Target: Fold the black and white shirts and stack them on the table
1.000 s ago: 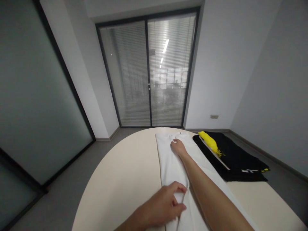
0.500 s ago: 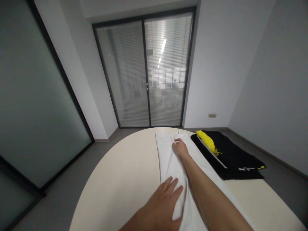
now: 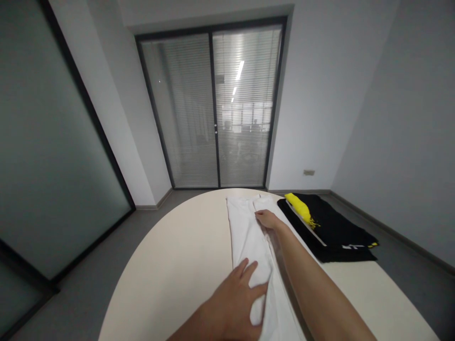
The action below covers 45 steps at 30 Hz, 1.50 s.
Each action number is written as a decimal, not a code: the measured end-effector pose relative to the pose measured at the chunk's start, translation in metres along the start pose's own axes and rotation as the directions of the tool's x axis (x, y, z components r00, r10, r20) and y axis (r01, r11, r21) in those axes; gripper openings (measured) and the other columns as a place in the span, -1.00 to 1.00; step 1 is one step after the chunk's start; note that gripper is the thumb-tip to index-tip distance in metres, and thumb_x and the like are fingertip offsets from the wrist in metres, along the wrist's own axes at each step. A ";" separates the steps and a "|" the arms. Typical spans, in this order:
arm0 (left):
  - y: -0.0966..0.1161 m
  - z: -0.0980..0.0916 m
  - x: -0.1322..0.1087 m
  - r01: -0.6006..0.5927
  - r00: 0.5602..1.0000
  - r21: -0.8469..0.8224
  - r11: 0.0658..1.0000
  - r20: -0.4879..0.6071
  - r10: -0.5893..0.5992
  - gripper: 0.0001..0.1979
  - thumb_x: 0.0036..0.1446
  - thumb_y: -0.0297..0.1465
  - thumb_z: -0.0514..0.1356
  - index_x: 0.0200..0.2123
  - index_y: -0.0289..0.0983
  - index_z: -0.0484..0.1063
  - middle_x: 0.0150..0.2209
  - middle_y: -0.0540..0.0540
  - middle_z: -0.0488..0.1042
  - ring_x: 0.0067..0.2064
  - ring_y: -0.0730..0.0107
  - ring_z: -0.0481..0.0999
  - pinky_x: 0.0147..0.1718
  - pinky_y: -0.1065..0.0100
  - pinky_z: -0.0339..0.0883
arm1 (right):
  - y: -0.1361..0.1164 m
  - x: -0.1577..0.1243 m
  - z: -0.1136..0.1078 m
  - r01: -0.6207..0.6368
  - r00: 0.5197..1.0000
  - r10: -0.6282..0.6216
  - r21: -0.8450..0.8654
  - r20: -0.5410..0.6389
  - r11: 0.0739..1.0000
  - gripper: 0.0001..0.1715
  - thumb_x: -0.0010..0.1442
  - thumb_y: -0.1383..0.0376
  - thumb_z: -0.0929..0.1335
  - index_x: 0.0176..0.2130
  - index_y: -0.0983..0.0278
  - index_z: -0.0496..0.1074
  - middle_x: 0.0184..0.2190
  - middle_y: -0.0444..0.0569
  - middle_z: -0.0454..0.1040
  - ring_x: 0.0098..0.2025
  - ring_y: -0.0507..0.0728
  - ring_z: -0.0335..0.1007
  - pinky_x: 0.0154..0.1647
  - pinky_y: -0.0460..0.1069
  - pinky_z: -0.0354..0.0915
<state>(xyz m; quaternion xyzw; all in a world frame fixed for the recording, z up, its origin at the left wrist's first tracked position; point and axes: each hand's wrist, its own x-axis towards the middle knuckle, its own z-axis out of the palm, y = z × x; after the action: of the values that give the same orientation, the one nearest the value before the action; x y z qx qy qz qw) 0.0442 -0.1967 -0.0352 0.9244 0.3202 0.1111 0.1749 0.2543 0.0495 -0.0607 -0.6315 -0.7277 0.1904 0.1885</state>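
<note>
A long white cloth [image 3: 245, 232] runs lengthwise over the round cream table, with creases and a lengthwise fold down its middle. My left hand [image 3: 240, 296] rests on its near part with fingers spread. Farther off, my right hand [image 3: 267, 219] pinches the cloth at the fold near its far end. The right forearm passes over the cloth's right side and hides part of it.
Folded black cloths [image 3: 330, 227] lie at the right edge of the table [image 3: 170, 274], with a yellow fringed piece [image 3: 299, 207] on top. Beyond the table stand a glass door with blinds [image 3: 213, 109] and white walls.
My right hand has closed on the fold and shifted slightly nearer, lifting the cloth edge a little. My left hand has stayed on the cloth, fingers still spread. The view has shifted slightly.
</note>
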 end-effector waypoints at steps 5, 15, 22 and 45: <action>-0.002 -0.001 0.001 0.024 0.999 0.029 0.999 0.032 -0.025 -0.32 0.10 -0.16 0.23 0.28 -0.24 0.26 0.36 -0.24 0.17 0.45 0.02 -0.13 0.41 0.03 -0.25 | 0.000 -0.025 -0.021 0.125 0.984 -0.122 -0.019 0.129 0.992 -0.42 0.32 0.21 0.23 0.24 0.37 0.37 0.17 0.15 0.45 0.20 0.25 0.37 0.26 0.04 0.19; -0.013 0.002 0.004 0.065 0.996 0.085 0.994 0.057 -0.070 -0.28 0.05 -0.20 0.24 0.28 -0.24 0.25 0.40 -0.26 0.08 0.44 -0.08 -0.12 0.38 -0.05 -0.13 | -0.008 -0.088 0.019 0.081 0.960 -0.007 -0.253 0.281 0.964 -0.08 0.31 -0.25 0.04 0.45 0.08 -0.21 0.48 0.07 -0.41 0.48 0.34 -0.60 0.40 0.34 -0.43; -0.047 -0.008 0.006 0.158 0.987 0.125 0.980 -0.021 -0.156 -0.35 0.12 -0.32 0.22 0.31 -0.16 0.25 0.42 -0.18 0.05 0.43 -0.04 -0.05 0.36 -0.04 -0.04 | -0.016 -0.055 0.029 0.043 0.979 0.014 -0.270 0.205 0.962 -0.07 0.32 -0.24 0.02 0.46 0.13 -0.20 0.49 0.11 -0.39 0.48 0.36 -0.57 0.38 0.34 -0.44; -0.016 -0.052 -0.022 0.411 0.911 -0.116 0.904 0.101 -0.401 -0.61 0.09 -0.27 0.23 0.02 -0.13 0.39 -0.24 -0.03 0.54 -0.24 0.24 0.50 -0.30 0.35 0.25 | -0.006 -0.026 0.020 0.192 0.981 -0.190 -0.073 0.035 0.979 -0.56 0.37 0.25 0.21 0.17 0.12 0.40 0.37 0.09 0.16 0.43 0.27 -0.08 0.34 0.43 -0.22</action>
<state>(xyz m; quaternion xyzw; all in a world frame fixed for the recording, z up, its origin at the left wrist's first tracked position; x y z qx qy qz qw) 0.0022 -0.1859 0.0039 0.8271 0.4905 0.0589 0.2680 0.2428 0.0221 -0.0757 -0.5628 -0.7941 0.1522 0.1718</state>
